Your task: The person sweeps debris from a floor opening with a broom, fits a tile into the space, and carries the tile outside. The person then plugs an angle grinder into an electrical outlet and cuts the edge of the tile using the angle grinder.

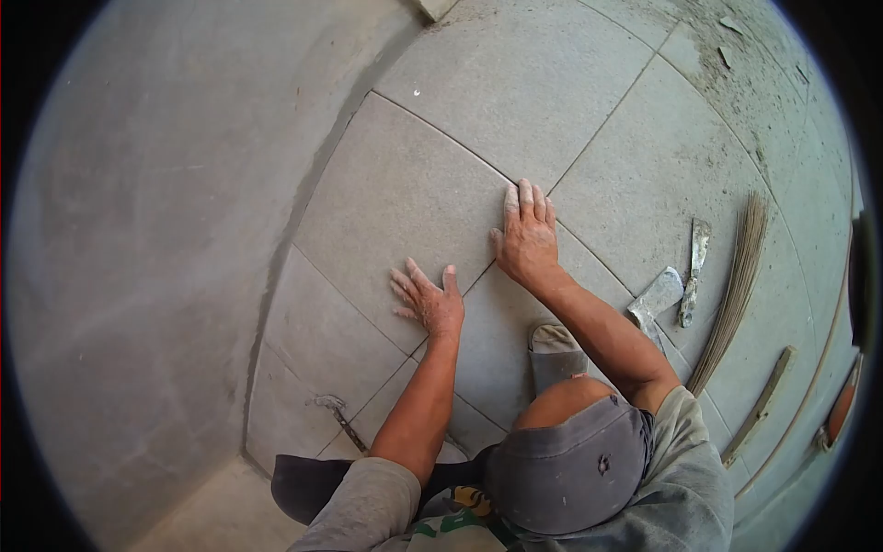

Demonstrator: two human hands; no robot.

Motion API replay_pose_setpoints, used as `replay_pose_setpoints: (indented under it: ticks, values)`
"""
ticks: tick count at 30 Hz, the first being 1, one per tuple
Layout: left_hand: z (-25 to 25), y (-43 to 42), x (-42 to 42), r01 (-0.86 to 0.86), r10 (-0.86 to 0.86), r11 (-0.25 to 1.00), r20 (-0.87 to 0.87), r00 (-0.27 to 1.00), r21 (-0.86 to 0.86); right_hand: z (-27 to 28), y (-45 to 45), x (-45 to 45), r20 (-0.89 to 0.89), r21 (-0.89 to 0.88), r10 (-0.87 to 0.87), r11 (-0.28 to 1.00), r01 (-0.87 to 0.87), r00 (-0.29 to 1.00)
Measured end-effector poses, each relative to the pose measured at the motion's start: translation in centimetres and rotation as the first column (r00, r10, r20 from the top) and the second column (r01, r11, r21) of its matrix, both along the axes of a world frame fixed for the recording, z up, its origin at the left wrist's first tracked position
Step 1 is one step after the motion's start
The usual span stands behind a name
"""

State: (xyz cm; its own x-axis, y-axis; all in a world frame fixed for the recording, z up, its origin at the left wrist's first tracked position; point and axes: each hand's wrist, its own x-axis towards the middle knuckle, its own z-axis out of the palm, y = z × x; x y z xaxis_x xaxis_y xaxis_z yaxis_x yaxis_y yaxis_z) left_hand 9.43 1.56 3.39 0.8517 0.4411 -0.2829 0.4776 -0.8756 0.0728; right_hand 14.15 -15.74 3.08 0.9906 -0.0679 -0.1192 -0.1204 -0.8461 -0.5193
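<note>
A large grey floor tile (395, 170) lies by the wall, with dark joints around it. My left hand (430, 299) rests on its near part, fingers spread and dusty. At the tile's right corner, where several joints meet, my right hand (529, 235) lies flat with its fingers stretched forward over the edge. Neither hand grips anything. To the right of my right forearm is a trowel-like tool (658, 294) with a whitish, mortar-smeared blade. Beside it lies a narrow scraper (695, 271). A hammer (338, 419) rests on the floor left of my left forearm.
A grey wall (156, 230) rises on the left. On the right lie a stick broom (736, 290), a wooden strip (760, 405) and a partly visible orange-brown object (841, 407). Dirt and chips (736, 92) cover the far right tiles. My sandalled foot (556, 354) stands between my arms.
</note>
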Motion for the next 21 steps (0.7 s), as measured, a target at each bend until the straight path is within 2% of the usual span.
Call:
replay_pose_setpoints:
  ticks: [1, 3, 4, 5, 6, 7, 9, 10, 12, 13, 15, 19, 21]
  values:
    - [0.4, 1.0, -1.0, -0.018, 0.018, 1.000, 0.009, 1.000, -0.001, 0.2, 0.4, -0.2, -0.036, -0.029, -0.001, 1.000, 0.000, 0.999]
    - [1.5, 3.1, -3.2, -0.306, 0.306, 0.952, -0.075, 0.949, 0.018, 0.7, 0.9, 0.1, -0.027, -0.059, 0.019, 0.998, -0.020, 0.999]
    - [0.7, 4.9, -4.9, -0.320, 0.321, 0.947, -0.067, 0.945, 0.014, 1.1, 1.0, 0.4, -0.046, -0.055, 0.005, 0.998, -0.007, 0.999]
    - [-1.3, 7.1, -7.0, -0.340, 0.339, 0.938, -0.019, 0.940, -0.069, 1.3, 1.2, 0.7, -0.066, -0.051, -0.007, 0.999, 0.003, 0.998]
    - [-1.0, 7.7, -7.6, -0.353, 0.361, 0.923, 0.026, 0.932, -0.151, 1.5, 1.4, 0.8, -0.012, -0.081, -0.016, 0.997, 0.015, 1.000]
    - [-0.8, 7.9, -8.2, -0.370, 0.379, 0.916, 0.031, 0.925, -0.155, 1.7, 1.5, 0.9, -0.006, -0.084, 0.003, 0.996, -0.003, 1.000]
    - [0.0, 7.5, -8.8, -0.374, 0.377, 0.902, -0.027, 0.926, -0.218, 2.3, 1.4, 1.1, -0.133, -0.089, -0.031, 0.996, 0.019, 0.991]
    - [0.4, 7.5, -8.5, -0.374, 0.378, 0.900, -0.026, 0.925, -0.225, 2.0, 1.4, 1.1, -0.108, -0.098, -0.040, 0.995, 0.030, 0.993]
    - [1.1, 7.5, -7.1, -0.504, 0.502, 0.834, -0.071, 0.862, -0.223, 2.0, 1.4, 1.4, -0.086, -0.093, -0.061, 0.994, 0.053, 0.994]
    - [1.9, 7.3, -6.2, -0.494, 0.492, 0.839, -0.069, 0.868, -0.230, 2.0, 1.4, 1.5, -0.072, -0.079, -0.077, 0.994, 0.071, 0.994]
    - [3.5, 7.2, -4.9, -0.696, 0.714, 0.630, -0.098, 0.694, -0.345, 1.9, 1.3, 1.6, -0.049, -0.091, -0.080, 0.993, 0.076, 0.996]
    - [3.1, 7.8, -4.7, -0.735, 0.744, 0.598, -0.119, 0.657, -0.321, 1.9, 0.9, 2.4, -0.060, -0.096, -0.099, 0.991, 0.093, 0.993]
    - [3.1, 8.2, -4.8, -0.749, 0.774, 0.532, -0.131, 0.619, -0.396, 1.9, 0.7, 2.9, -0.076, -0.095, -0.107, 0.990, 0.100, 0.991]
